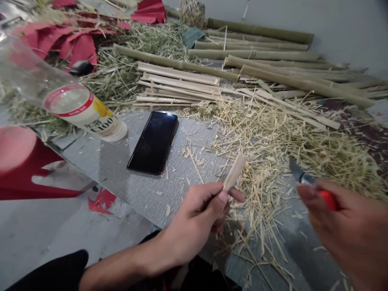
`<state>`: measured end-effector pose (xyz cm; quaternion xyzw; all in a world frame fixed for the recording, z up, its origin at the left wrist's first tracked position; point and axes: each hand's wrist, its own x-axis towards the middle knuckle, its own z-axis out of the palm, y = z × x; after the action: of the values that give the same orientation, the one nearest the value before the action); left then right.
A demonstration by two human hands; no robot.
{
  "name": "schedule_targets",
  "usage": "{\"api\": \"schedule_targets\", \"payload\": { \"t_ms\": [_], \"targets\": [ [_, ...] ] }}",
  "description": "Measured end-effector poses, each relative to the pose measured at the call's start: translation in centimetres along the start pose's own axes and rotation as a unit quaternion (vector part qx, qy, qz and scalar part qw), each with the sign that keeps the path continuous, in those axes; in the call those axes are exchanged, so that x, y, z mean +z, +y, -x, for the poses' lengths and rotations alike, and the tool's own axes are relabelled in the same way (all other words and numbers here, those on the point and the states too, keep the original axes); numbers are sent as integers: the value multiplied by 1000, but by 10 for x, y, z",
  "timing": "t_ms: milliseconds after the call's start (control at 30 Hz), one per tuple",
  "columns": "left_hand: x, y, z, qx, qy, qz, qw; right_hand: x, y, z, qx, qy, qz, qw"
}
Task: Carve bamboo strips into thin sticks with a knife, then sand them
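My left hand (203, 210) pinches a short, flat bamboo strip (235, 171) between thumb and fingers; its pale upper end sticks out above the fingertips. In my right hand (342, 218), at the right side, is a utility knife (307, 178) with a red part on its handle. The blade points up and to the left, apart from the strip. Beneath and beyond both hands lie loose bamboo shavings (260, 190) on the grey table (145, 190).
A black phone (153, 141) lies left of the shavings. Beside it stands a clear plastic bottle (81, 105). Split bamboo pieces (178, 83) and bamboo poles (303, 81) are stacked at the back. Red paper (81, 48) lies back left; a red stool (24, 165) stands below the table's left edge.
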<state>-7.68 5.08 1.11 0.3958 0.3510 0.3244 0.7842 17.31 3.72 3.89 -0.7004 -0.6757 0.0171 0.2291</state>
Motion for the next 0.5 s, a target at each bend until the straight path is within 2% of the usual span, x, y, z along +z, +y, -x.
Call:
{"api": "schedule_targets", "payload": {
  "t_ms": [100,167,300,367,500],
  "targets": [
    [0,5,-9,-8,-24,43,999,14,-27,2,-41,-50,-48,997],
    [-1,5,-12,-16,-25,45,999,26,-33,5,-50,-41,-69,996],
    [-4,3,-17,-17,-17,72,997,47,-11,14,-142,34,74,986],
    [-8,6,-19,-9,-13,64,998,54,4,18,-159,47,129,978],
    [-19,20,-27,13,7,-50,999,58,24,21,-196,85,174,961]
  ]
}}
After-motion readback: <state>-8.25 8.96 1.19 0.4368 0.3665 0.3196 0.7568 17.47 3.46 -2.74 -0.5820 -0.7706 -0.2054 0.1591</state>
